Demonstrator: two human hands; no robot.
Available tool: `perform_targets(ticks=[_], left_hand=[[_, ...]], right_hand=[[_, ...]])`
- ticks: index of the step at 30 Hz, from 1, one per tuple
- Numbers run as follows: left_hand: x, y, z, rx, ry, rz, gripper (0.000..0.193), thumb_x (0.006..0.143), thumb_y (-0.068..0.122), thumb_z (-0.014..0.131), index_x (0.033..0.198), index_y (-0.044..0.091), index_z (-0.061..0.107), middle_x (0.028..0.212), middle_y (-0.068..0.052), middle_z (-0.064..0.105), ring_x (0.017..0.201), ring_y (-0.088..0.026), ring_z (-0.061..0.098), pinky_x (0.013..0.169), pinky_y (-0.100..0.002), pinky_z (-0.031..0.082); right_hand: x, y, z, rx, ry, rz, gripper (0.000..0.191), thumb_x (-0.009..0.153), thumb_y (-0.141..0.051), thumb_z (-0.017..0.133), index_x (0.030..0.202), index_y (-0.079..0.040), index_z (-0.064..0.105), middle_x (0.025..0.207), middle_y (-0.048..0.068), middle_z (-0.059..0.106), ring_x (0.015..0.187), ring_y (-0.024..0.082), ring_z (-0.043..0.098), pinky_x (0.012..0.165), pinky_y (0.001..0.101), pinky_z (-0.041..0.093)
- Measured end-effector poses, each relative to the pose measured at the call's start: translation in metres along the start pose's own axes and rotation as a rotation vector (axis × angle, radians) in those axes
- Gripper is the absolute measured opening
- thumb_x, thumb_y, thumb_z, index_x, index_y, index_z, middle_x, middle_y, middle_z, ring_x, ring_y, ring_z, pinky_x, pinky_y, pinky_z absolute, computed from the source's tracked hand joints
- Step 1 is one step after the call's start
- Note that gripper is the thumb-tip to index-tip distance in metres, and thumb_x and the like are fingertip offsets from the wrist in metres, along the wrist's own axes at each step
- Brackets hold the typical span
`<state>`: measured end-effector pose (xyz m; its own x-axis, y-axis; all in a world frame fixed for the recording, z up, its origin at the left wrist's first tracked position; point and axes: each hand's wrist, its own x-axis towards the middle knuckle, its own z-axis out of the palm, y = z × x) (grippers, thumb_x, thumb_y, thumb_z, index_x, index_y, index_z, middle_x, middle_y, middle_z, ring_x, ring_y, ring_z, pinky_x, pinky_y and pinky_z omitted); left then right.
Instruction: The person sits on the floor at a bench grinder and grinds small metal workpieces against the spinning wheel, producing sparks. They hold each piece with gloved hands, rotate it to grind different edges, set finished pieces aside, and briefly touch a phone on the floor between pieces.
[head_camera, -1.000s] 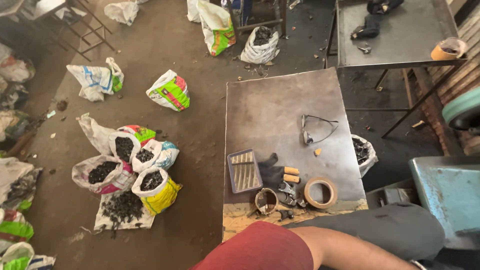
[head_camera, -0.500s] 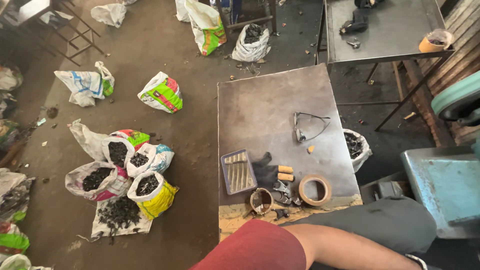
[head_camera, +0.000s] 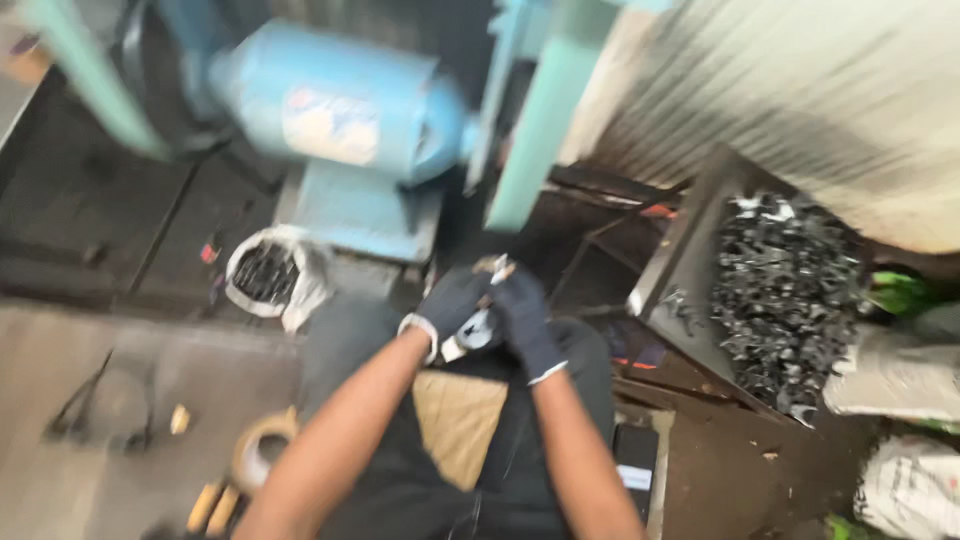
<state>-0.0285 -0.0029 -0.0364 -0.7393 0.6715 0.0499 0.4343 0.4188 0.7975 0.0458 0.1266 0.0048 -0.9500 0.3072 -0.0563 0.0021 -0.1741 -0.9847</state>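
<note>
- Both hands wear dark gloves and meet in front of the body, over the lap.
- The left hand (head_camera: 452, 305) is curled, its fingers closed on a small pale metal part (head_camera: 478, 328); the grip looks firm, though blur hides the fingertips.
- The right hand (head_camera: 524, 318) is also curled, wrapped over the same part from the other side, its fingers pressed against those of the left.
- One end of the part pokes up above the gloves, and its rounder pale portion shows between the two palms.
- A tan apron patch (head_camera: 458, 418) lies on the lap just below the hands.
- A dark metal bin (head_camera: 668, 262) stands to the right of the hands, tilted towards the person; it is heaped with dark metal pieces (head_camera: 785, 290) that reach up to its far rim.
- A white sack (head_camera: 268, 274) sits left of the hands, just beyond the table's far edge, its mouth rolled open and dark pieces showing inside.
- Another white sack (head_camera: 912, 488) stands at the lower right corner; its contents cannot be seen.
- On the grey table (head_camera: 80, 360), near its right edge, lies a tape roll (head_camera: 262, 450), with a wire tool (head_camera: 95, 405) farther left.
- A blue motor (head_camera: 340, 100) sits beyond the hands, well apart from them.
</note>
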Motion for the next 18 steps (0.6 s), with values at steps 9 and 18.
perform_targets(ticks=[9, 18], left_hand=[[0.034, -0.031, 0.044, -0.197, 0.239, -0.291, 0.033, 0.100, 0.024, 0.048, 0.102, -0.003, 0.067, 0.098, -0.024, 0.070, 0.091, -0.038, 0.067, 0.081, -0.046, 0.050], [0.003, 0.040, -0.012, -0.446, 0.085, -0.349, 0.041, 0.099, 0.036, 0.057, 0.117, 0.001, 0.070, 0.105, -0.020, 0.075, 0.097, -0.032, 0.072, 0.082, -0.038, 0.052]], right_hand=[[0.049, 0.051, -0.019, -0.022, 0.101, 0.377, 0.038, 0.101, -0.021, 0.069, 0.119, 0.012, 0.070, 0.091, 0.018, 0.063, 0.063, 0.024, 0.053, 0.054, 0.0379, 0.040], [0.002, 0.011, -0.027, 0.254, -0.105, 0.166, 0.052, 0.091, -0.009, 0.065, 0.142, -0.003, 0.055, 0.132, 0.006, 0.065, 0.117, 0.015, 0.063, 0.100, 0.0303, 0.052]])
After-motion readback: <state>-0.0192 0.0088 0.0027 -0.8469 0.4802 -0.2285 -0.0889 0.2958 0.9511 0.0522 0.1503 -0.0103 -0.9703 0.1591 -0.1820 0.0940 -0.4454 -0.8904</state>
